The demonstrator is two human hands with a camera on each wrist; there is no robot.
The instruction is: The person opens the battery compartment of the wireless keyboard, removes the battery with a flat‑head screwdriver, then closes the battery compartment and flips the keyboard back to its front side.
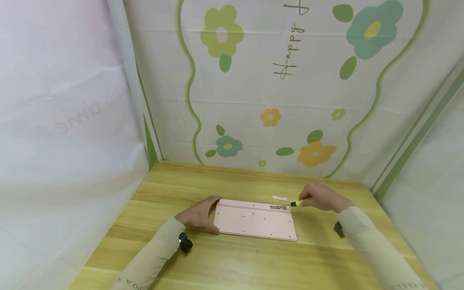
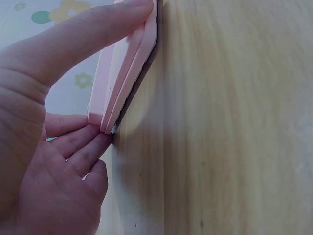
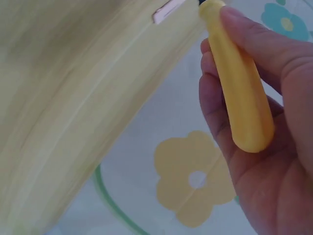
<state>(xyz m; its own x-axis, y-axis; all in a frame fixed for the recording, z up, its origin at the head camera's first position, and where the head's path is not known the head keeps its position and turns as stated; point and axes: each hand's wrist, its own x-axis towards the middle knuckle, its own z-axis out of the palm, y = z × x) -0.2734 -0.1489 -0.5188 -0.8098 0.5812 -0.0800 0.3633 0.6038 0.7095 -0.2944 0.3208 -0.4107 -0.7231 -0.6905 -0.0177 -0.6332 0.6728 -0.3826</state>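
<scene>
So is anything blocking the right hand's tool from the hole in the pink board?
Nothing visible is: the yellow-handled tool in the right hand reaches over the pink board to its open slot. The small pink strip lies beyond the board's far edge, out of that path.

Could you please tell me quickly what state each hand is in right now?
Left hand: gripping the pink keyboard at its left end.
Right hand: closed, holding the yellow-handled tool.
</scene>
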